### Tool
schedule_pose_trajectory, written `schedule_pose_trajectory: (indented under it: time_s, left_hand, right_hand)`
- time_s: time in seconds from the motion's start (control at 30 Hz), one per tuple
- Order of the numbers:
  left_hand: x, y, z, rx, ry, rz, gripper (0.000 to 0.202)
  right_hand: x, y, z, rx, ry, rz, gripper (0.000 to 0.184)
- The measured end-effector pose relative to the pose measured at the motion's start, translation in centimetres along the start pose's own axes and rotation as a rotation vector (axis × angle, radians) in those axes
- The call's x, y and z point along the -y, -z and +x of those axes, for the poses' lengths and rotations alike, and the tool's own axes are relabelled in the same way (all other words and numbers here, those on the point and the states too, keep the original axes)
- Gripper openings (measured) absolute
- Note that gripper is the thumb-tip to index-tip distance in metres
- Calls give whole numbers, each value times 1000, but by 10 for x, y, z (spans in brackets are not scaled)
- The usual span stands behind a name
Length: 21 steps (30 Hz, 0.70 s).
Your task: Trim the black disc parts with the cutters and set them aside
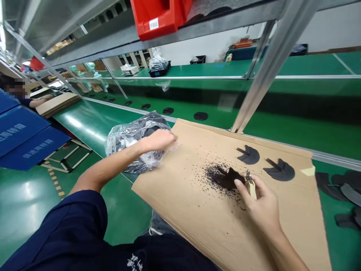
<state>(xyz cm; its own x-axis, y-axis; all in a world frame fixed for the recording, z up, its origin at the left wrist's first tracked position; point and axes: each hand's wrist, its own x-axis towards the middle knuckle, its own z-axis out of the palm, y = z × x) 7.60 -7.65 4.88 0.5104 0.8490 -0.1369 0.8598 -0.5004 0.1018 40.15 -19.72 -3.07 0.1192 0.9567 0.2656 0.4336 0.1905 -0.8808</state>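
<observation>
My left hand (158, 141) reaches into a clear plastic bag (126, 139) of black parts at the left edge of a brown cardboard sheet (197, 210); its fingertips are hidden in the plastic. My right hand (261, 203) is closed on a small cream-handled cutting tool (250, 184), whose tip touches a black fan-shaped piece (229, 177). That piece lies amid a scatter of black crumbs (211, 175). Two more black fan-shaped pieces (248, 155) (280, 170) lie farther back on the cardboard.
A green conveyor belt (90, 120) carries a row of black discs (200, 116). More black pieces (342, 188) lie at the right. A slanted metal post (259, 79) rises behind the cardboard, with a red bin (158, 17) overhead. Blue crates (22, 139) stand left, near another person's arm (36, 101).
</observation>
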Motion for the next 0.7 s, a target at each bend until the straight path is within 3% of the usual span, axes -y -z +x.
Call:
schedule_pose_trajectory:
  time_s: [0.07, 0.17, 0.33, 0.43, 0.57, 0.63, 0.7]
  left_hand:
    - [38, 2, -5, 18, 170, 124, 10]
    - [72, -1, -10, 23, 303, 232, 23]
    - [78, 4, -21, -29, 308, 311, 23]
    - [62, 11, -32, -193, 221, 236, 29]
    - [12, -5, -37, -589, -61, -330, 26]
    - [-23, -24, -32, -625, -185, -646, 27]
    - [-59, -47, -24, -562, -270, -915, 27]
  right_hand:
    - [0, 0, 2, -18, -23, 6, 28]
    - [0, -1, 4, -24, -37, 13, 28]
    - [1, -1, 3, -27, -53, 43, 27]
    - [4, 1, 2, -23, -89, 72, 25]
    - [7, 4, 0, 3, -182, 138, 26]
    - [8, 3, -2, 15, -232, 190, 29]
    - [8, 0, -4, 26, -266, 243, 33]
